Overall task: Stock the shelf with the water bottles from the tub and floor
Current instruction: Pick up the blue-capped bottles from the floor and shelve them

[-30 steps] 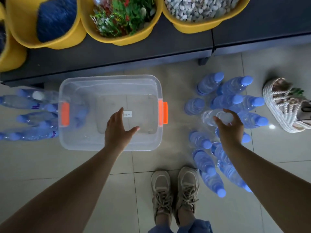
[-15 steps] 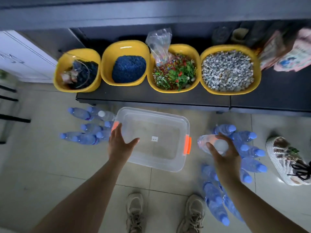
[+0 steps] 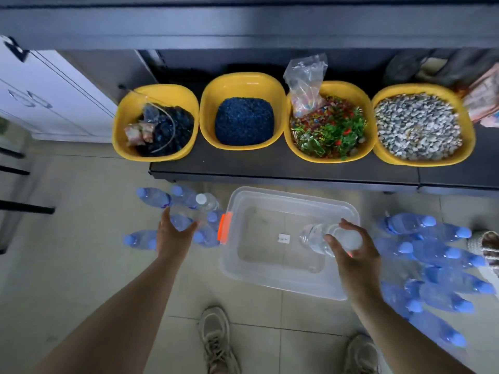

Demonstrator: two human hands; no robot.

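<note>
Right hand around bottle

Four yellow bowls in a row, L to R: dark stones w/ small packets; blue gravel; multicoloured gravel w/ green plastic plants, clear bag upright in it; pale pebbles. White cabinet far L; woven shoe at R edge.
</note>
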